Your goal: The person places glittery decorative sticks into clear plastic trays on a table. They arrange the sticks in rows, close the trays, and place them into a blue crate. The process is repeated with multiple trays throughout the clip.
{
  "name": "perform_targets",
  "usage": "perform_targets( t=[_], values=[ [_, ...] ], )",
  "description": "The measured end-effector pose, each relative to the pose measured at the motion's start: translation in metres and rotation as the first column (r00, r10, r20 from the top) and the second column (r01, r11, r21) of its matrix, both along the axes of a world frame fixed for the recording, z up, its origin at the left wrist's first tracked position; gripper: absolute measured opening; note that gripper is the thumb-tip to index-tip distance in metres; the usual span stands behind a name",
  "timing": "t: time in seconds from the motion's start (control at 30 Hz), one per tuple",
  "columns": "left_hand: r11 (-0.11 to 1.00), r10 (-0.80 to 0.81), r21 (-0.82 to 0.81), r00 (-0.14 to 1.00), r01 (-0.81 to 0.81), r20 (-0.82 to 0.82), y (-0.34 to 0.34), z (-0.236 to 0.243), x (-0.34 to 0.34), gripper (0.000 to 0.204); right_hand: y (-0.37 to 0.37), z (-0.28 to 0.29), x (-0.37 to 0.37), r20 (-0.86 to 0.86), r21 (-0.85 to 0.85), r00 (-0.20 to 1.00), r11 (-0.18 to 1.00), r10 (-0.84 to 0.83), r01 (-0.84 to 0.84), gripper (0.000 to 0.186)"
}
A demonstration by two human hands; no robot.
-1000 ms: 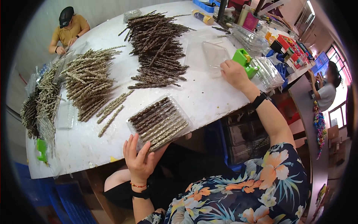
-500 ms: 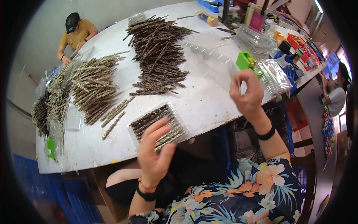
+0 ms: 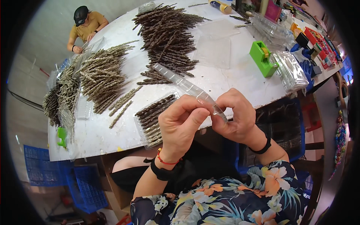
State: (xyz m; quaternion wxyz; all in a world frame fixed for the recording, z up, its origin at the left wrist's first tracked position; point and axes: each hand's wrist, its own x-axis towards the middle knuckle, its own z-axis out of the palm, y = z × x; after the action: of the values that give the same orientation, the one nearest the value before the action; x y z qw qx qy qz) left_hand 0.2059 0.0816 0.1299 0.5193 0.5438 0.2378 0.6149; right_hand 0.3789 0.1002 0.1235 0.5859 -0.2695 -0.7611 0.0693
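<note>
My left hand (image 3: 180, 127) and my right hand (image 3: 237, 115) come together above the near table edge. Both pinch the near end of a clear plastic tray or cover (image 3: 186, 87), seen almost edge-on, with notches along its length. Its far end reaches toward the dark bundle of twisted sticks (image 3: 165, 41). Just left of my left hand, a clear tray (image 3: 141, 129) lies on the table, filled with a row of dark and lighter twisted sticks. My left hand hides part of that tray.
Pale twisted sticks (image 3: 103, 77) are heaped at the left, a few loose ones beside them. A green tape dispenser (image 3: 263, 59) and stacked clear packs (image 3: 290, 71) stand at the right. Flat clear sheets (image 3: 213, 51) lie beyond my hands. Across the table a person (image 3: 88, 26) works.
My left hand has moved right, away from the filled tray, and closed on the clear plastic piece. My right hand has brought that piece left and nearer, turning it edge-on.
</note>
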Motion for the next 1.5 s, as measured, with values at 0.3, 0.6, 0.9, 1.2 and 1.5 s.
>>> perform_targets(
  t=[0.3, 0.6, 0.9, 1.2, 1.5],
  values=[
    [0.998, -0.054, 0.041, 0.998, 0.055, -0.014, 0.004, -0.004, 0.001, 0.008, -0.002, 0.000, 0.006, -0.021, -0.004, 0.998, 0.998, 0.061, -0.061, 0.034],
    [0.994, -0.057, 0.086, 0.995, 0.063, -0.076, 0.006, -0.006, -0.003, 0.006, -0.004, 0.000, 0.007, -0.025, -0.025, 0.993, 0.993, 0.115, -0.116, 0.036],
    [0.990, 0.136, 0.063, 0.977, -0.127, -0.162, -0.002, 0.001, 0.006, 0.007, -0.007, -0.001, 0.004, -0.028, -0.076, 0.993, 0.990, 0.117, -0.119, 0.035],
    [0.792, 0.505, 0.578, 0.745, -0.199, -0.435, 0.003, 0.013, 0.006, 0.014, -0.015, -0.011, -0.005, 0.026, -0.122, 0.999, 0.992, 0.041, -0.038, 0.037],
    [0.735, 0.563, 0.642, 0.722, -0.216, -0.402, 0.004, 0.011, 0.001, 0.015, -0.016, -0.007, -0.006, 0.073, -0.093, 0.997, 0.995, 0.026, -0.019, 0.024]
  ],
)
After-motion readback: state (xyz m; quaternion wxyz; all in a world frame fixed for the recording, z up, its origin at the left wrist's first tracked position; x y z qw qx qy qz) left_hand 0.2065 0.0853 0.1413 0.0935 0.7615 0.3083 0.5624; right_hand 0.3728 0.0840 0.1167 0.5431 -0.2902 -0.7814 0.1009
